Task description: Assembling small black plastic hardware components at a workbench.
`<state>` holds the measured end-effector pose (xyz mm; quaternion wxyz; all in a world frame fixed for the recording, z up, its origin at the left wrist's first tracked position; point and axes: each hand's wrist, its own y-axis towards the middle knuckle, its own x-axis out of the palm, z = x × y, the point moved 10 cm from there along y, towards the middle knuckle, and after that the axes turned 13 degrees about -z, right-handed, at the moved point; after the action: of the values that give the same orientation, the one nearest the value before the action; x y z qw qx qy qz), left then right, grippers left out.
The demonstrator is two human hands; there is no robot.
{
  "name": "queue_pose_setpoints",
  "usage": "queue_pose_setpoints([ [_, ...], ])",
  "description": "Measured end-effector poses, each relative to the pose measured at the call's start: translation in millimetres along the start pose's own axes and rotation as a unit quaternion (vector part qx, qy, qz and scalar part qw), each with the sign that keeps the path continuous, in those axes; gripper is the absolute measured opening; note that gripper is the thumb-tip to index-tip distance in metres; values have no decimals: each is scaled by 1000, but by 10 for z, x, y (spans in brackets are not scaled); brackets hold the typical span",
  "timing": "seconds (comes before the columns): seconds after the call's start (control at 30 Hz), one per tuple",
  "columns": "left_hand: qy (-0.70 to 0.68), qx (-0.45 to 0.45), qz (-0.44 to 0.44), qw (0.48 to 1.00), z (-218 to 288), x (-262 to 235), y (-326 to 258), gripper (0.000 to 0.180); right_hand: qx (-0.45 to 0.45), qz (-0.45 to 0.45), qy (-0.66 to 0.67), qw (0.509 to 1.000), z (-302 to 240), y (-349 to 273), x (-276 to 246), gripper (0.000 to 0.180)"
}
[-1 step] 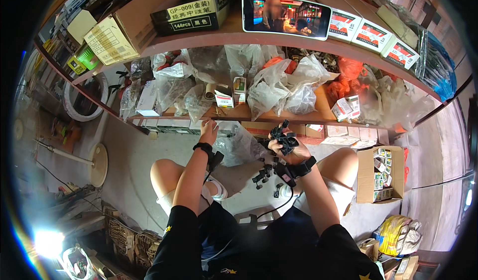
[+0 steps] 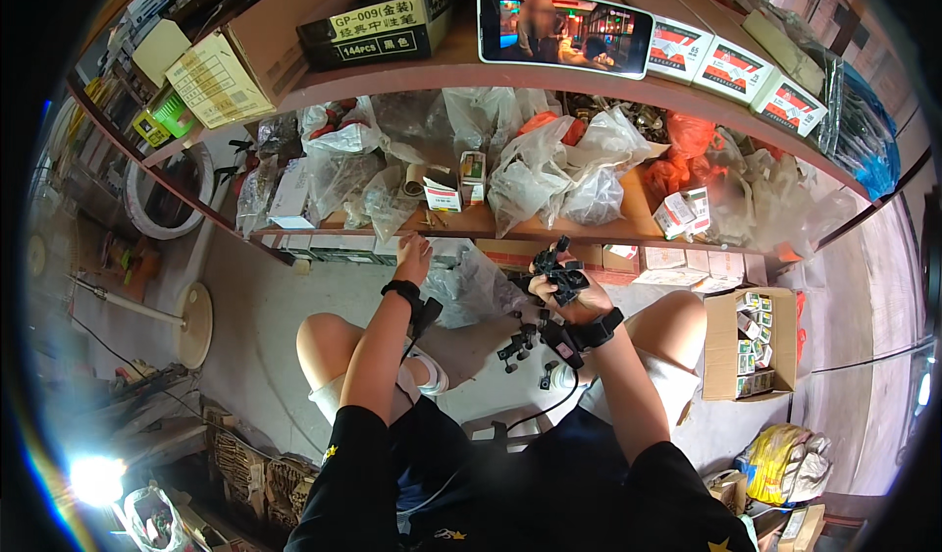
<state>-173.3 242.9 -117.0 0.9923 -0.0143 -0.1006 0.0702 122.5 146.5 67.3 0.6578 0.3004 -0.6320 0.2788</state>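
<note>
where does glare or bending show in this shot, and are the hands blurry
Head view, lower left: a bright light burns out white, with rainbow flare near the rim; head view, top: the upper shelf bows; head view, centre: the left hand and right hand look fairly sharp.

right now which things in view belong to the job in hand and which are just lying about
In hand or close by:
black parts, in the right hand
clear plastic bag, near the left hand

Apparently lying about:
phone
open carton with small boxes
yellow-and-white sack
</note>
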Motion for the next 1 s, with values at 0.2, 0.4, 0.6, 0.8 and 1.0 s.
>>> queue_pose_setpoints([
  [0.2,128,-37,-159,978,519,1050,-286,22,15,19,86,996,60,-18,-31,16],
  [0.4,-254,-202,-244,914,1099,2062,-896,30,10,-38,55,998,126,-1,69,15],
  [0.6,-213,-160,-325,908,1477,2350,-1120,38,-7,-24,3,1000,69,-13,-60,15],
  [0.8,-154,-193,-301,921,1369,2270,-1131,37,0,-31,106,994,101,-19,71,13],
  [1.0,-126,-248,-348,895,1291,2428,-1210,22,25,-35,125,991,188,-11,234,17],
])
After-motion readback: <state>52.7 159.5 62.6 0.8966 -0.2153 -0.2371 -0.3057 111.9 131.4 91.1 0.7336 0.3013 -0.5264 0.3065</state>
